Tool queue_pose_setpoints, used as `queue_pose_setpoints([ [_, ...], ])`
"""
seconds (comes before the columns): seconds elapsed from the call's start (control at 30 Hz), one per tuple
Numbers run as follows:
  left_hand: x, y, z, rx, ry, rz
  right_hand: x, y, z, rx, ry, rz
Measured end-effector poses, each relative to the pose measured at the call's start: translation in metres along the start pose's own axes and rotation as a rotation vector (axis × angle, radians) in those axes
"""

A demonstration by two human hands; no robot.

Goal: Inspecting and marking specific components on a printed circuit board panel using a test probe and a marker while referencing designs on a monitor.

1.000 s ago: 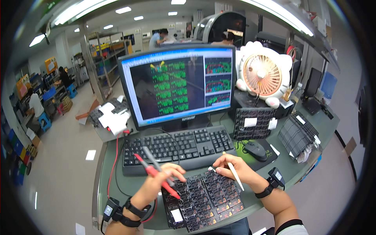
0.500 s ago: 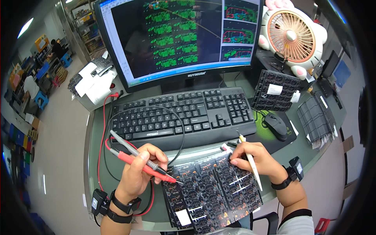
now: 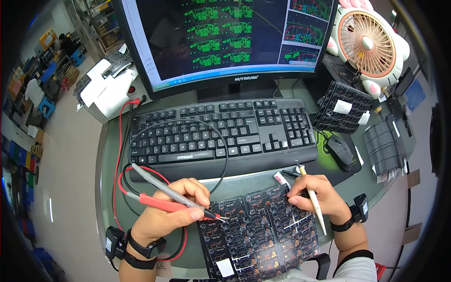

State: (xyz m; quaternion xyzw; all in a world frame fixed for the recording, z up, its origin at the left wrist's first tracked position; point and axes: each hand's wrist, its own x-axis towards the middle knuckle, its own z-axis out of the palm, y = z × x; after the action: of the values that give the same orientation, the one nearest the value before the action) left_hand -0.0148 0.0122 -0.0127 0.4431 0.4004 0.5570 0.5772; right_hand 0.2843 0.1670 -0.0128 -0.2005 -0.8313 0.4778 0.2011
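My left hand (image 3: 171,217) is closed around two test probes, a red one (image 3: 162,203) and a grey one (image 3: 164,186) with a black front. Their metal tips lie close together at the upper left part of a black circuit board panel (image 3: 256,230); whether they touch it I cannot tell. A white label (image 3: 225,267) is on the panel's lower left. My right hand (image 3: 317,190) pinches the panel's upper right edge. That same hand also holds a slim cream-coloured pen-like tool (image 3: 316,204), its thin dark end pointing up.
Beyond the panel lie a black keyboard (image 3: 221,134) and a mouse (image 3: 339,151) on a green-black pad. A monitor (image 3: 225,42) with green board drawings stands behind. Probe cables (image 3: 119,169) loop at left. Stacked panels (image 3: 385,143) and a fan (image 3: 368,43) are at right.
The grey probe's tip has come down beside the red one's, and the left hand has turned with them. The panel tilts differently. The whole view has shifted a little.
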Motion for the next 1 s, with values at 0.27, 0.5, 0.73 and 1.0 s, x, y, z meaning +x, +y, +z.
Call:
queue_pose_setpoints([
  [0.27, -0.002, 0.000, 0.005, 0.090, 0.054, -0.009, 0.000, -0.002, 0.000, -0.029, 0.009, -0.018],
  [0.5, -0.003, 0.010, 0.014, 0.068, 0.094, -0.124, -0.001, 0.001, 0.000, -0.052, 0.011, -0.032],
  [0.73, 0.000, 0.012, 0.008, 0.250, -0.031, -0.019, 0.001, -0.003, -0.005, -0.082, 0.019, -0.030],
  [1.0, -0.004, 0.010, 0.004, 0.022, -0.039, -0.102, -0.004, -0.011, -0.019, -0.151, 0.254, -0.031],
])
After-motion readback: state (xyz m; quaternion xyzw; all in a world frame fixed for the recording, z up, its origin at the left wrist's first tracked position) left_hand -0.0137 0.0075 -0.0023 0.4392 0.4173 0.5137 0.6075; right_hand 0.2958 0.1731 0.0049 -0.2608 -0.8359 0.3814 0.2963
